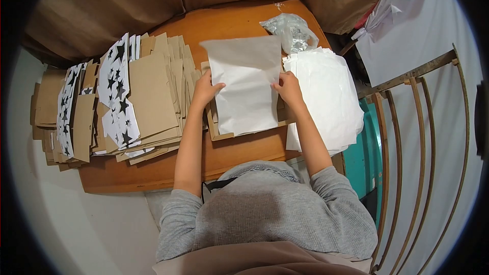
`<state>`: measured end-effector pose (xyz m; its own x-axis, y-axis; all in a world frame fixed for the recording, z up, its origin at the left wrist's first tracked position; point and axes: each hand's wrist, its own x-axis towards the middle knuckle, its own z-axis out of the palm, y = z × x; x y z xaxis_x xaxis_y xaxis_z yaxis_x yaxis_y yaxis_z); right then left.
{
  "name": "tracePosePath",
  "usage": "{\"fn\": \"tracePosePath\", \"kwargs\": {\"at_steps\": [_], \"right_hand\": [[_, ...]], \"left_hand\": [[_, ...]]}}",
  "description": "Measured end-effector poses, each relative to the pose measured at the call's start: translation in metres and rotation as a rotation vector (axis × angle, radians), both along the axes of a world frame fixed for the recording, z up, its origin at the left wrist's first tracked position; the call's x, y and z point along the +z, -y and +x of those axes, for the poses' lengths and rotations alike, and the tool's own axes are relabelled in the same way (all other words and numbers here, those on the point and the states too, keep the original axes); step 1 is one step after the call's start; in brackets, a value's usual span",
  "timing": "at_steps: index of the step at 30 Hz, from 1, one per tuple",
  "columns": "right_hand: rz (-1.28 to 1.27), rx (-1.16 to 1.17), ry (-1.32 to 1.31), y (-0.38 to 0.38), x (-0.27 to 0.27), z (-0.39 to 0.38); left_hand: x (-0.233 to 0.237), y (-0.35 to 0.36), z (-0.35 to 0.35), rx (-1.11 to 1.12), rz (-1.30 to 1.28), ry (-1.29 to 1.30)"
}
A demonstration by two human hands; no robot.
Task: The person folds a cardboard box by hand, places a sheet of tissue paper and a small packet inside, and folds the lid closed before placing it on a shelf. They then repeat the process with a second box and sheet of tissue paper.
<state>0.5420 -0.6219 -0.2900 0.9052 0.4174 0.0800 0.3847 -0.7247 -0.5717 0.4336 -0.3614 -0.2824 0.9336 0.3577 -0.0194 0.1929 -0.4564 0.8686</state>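
Observation:
A white paper sheet point(244, 86) is stretched between my two hands above an open, shallow cardboard box point(222, 136). My left hand point(205, 90) pinches the sheet's left edge, thumb on top. On the opposite edge, my right hand point(289, 89) grips it the same way. The sheet's far end curls up slightly, and its surface shows light creases. Most of the box is hidden beneath the paper; its near rim and parts of its sides show. Just right of my right hand lies a thick stack of white sheets point(326, 103).
Stacks of flat brown cardboard pieces point(152, 94) and white pieces with black stars point(120, 91) cover the left of the wooden table point(224, 23). A clear plastic bag point(293, 33) with silvery contents sits at the back right. A wooden rack point(420, 107) stands to the right.

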Motion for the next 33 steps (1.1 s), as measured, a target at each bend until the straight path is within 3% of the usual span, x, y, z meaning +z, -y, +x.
{"fn": "tracePosePath", "kwargs": {"at_steps": [4,7,9,16,18,22,24,28,31,33], "right_hand": [[0.097,-0.065,0.088,-0.003,0.003,-0.005],[-0.047,-0.042,0.182,0.0,0.01,-0.001],[-0.072,-0.047,0.036,0.004,0.012,0.0],[-0.164,-0.111,0.03,0.006,0.011,0.006],[-0.141,-0.091,0.009,0.005,0.009,0.007],[-0.248,-0.042,0.049,0.001,0.013,0.004],[-0.204,-0.031,0.046,-0.003,0.017,0.003],[-0.005,-0.054,-0.007,-0.005,-0.003,0.01],[-0.025,-0.032,0.008,-0.001,-0.013,0.015],[0.217,-0.048,-0.074,0.0,-0.018,0.021]], "left_hand": [[0.004,0.005,-0.009,0.031,0.021,0.016],[0.007,0.009,-0.019,0.034,-0.13,0.044],[0.007,0.007,-0.025,-0.047,0.078,-0.083],[0.007,0.006,-0.031,0.026,0.094,-0.085],[0.0,0.005,-0.031,0.038,0.286,-0.048],[0.002,0.012,-0.031,0.118,0.323,-0.144],[0.01,0.019,-0.032,0.152,0.474,-0.302],[0.011,0.024,-0.031,0.217,0.531,-0.303],[0.004,0.016,-0.026,0.245,0.319,-0.213],[-0.004,0.008,-0.025,0.229,0.228,-0.153]]}}
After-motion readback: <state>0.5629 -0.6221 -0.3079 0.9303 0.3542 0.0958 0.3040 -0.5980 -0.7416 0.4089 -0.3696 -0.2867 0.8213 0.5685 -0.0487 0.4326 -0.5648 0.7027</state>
